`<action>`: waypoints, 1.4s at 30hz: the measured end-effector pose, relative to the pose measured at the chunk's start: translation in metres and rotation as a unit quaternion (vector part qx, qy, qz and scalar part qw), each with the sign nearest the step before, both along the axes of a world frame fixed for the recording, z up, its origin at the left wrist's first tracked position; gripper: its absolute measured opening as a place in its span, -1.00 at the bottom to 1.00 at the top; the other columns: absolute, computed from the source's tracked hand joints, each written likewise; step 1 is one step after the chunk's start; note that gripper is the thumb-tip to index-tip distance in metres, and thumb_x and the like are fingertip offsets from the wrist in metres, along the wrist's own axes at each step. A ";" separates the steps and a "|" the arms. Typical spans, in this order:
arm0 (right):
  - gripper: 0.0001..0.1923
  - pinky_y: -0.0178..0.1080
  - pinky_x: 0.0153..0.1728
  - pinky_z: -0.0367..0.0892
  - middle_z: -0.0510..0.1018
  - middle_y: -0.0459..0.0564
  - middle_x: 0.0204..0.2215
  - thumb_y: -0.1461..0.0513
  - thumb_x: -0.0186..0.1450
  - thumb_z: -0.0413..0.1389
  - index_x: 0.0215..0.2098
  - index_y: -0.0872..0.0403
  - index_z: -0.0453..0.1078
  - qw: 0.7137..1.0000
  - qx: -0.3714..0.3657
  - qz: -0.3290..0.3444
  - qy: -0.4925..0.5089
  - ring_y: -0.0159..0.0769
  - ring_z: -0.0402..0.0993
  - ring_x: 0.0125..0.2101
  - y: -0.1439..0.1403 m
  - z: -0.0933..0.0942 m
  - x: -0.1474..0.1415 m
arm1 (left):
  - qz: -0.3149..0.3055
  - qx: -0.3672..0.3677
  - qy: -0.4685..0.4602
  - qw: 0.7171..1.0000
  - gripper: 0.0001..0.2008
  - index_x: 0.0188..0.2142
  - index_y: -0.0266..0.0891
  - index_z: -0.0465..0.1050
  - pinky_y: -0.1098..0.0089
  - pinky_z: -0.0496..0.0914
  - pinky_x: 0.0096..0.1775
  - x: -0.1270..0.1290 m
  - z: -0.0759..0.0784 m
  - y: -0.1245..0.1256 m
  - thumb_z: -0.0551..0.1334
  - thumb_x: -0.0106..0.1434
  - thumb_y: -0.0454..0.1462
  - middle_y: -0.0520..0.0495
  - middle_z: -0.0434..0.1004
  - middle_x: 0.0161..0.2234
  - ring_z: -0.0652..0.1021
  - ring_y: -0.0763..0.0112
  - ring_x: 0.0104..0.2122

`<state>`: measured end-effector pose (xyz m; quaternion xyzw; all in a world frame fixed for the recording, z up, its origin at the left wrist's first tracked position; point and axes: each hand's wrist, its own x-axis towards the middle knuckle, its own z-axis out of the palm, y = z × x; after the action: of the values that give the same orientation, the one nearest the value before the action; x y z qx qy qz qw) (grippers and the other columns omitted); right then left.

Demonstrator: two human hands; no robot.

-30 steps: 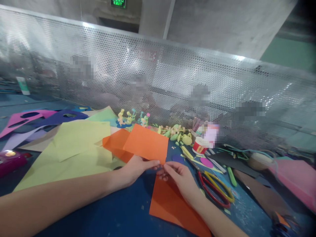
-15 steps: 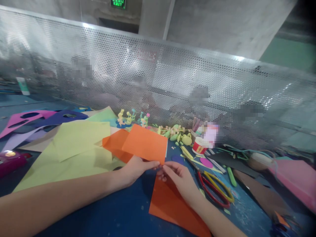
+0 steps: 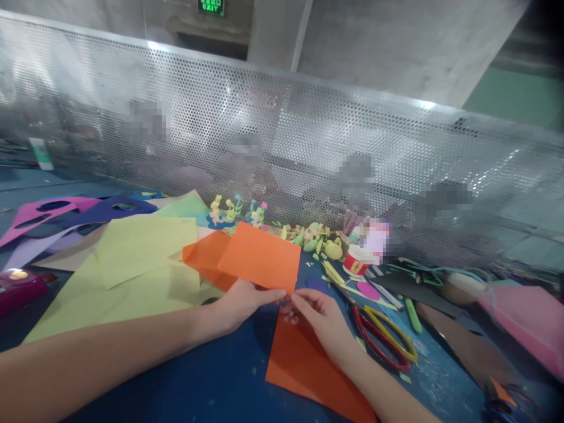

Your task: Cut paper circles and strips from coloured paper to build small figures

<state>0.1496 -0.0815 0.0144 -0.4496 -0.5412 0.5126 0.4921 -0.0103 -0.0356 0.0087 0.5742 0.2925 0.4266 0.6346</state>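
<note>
Left hand: the left hand lies palm down at the near edge of the orange sheet, its grip pinching the sheet's near corner; the thumb is hidden under the paper.
Right hand: the right hand meets that same corner from the right, fingertips pressed together on it; how much paper sits between them is too small to tell.
Orange sheet: folded over on itself, lifted at a tilt above the blue table, its left part darker and partly tucked behind the top layer.
Second orange piece: a darker orange piece lies flat under the right wrist, its near corner cut off by the forearm and the picture's bottom edge.
Left of the hands: yellow-green sheets overlap, covering most of the sheets beneath.
Right of the hands: red and yellow scissors lie just beside the right hand; a small red cup stands beyond.
Hard to read: small paper figures along the perforated metal screen are blurred; shapes behind the screen cannot be made out.
</note>
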 end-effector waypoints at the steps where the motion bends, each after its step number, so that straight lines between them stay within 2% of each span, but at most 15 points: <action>1: -0.70 -0.35 -0.47 0.33 0.54 -0.03 -0.56 0.07 0.14 0.17 -0.38 0.17 0.46 1.000 0.001 -0.001 0.000 -0.43 0.41 -0.57 0.000 0.000 0.000 | 0.000 0.000 -0.001 1.000 -0.87 -0.43 -0.29 0.41 0.44 0.34 -0.32 0.000 0.000 0.000 0.31 0.04 -0.27 0.01 0.49 -0.45 0.47 0.43 -0.41; 10: -0.71 -0.35 -0.46 0.33 0.54 -0.03 -0.55 0.06 0.16 0.15 -0.40 0.16 0.44 1.000 0.004 -0.003 -0.012 -0.41 0.42 -0.56 0.001 -0.001 0.002 | 0.001 0.008 0.015 1.000 -0.86 -0.45 -0.28 0.42 0.39 0.35 -0.29 -0.001 0.001 -0.001 0.30 0.03 -0.25 -0.01 0.50 -0.45 0.48 0.39 -0.40; 15: -0.71 -0.36 -0.51 0.31 0.53 -0.04 -0.59 0.05 0.15 0.14 -0.48 0.14 0.41 0.999 0.000 -0.022 -0.044 -0.40 0.41 -0.59 0.000 -0.002 0.002 | 0.002 0.003 0.024 1.000 -0.84 -0.44 -0.28 0.43 0.39 0.35 -0.27 0.000 0.000 0.000 0.32 0.00 -0.23 -0.05 0.53 -0.37 0.49 0.37 -0.36; 19: -0.71 -0.36 -0.51 0.32 0.53 -0.04 -0.58 0.06 0.17 0.12 -0.46 0.14 0.41 0.998 0.012 -0.018 -0.063 -0.40 0.41 -0.58 -0.002 0.001 0.001 | 0.012 0.013 0.028 0.999 -0.87 -0.45 -0.25 0.43 0.41 0.35 -0.29 0.000 0.000 0.000 0.31 0.01 -0.25 0.01 0.51 -0.43 0.49 0.40 -0.39; 24: -0.71 -0.34 -0.46 0.33 0.53 -0.03 -0.55 0.06 0.17 0.12 -0.38 0.15 0.42 0.999 0.020 -0.005 -0.034 -0.42 0.39 -0.57 -0.002 0.005 -0.002 | 0.014 0.013 0.019 1.000 -0.89 -0.45 -0.25 0.42 0.42 0.34 -0.31 0.000 0.000 0.000 0.29 0.04 -0.26 0.03 0.49 -0.47 0.48 0.41 -0.40; 33: -0.70 -0.33 -0.45 0.34 0.54 -0.04 -0.56 0.04 0.15 0.14 -0.39 0.14 0.44 0.999 0.014 0.002 -0.034 -0.39 0.42 -0.54 -0.001 0.000 0.000 | 0.013 0.011 0.024 1.000 -0.89 -0.47 -0.27 0.40 0.42 0.33 -0.34 0.001 0.002 -0.001 0.28 0.03 -0.27 0.02 0.47 -0.48 0.46 0.40 -0.42; 42: -0.70 -0.34 -0.47 0.31 0.53 -0.05 -0.57 0.05 0.15 0.15 -0.39 0.14 0.46 1.000 0.008 0.003 -0.018 -0.41 0.40 -0.57 -0.002 0.002 -0.001 | 0.002 0.010 -0.009 1.000 -0.92 -0.49 -0.28 0.40 0.43 0.32 -0.33 -0.001 0.006 -0.005 0.26 0.05 -0.29 0.03 0.46 -0.49 0.44 0.39 -0.42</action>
<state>0.1485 -0.0837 0.0168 -0.4533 -0.5555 0.5018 0.4838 -0.0112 -0.0408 0.0148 0.5763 0.2837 0.4355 0.6307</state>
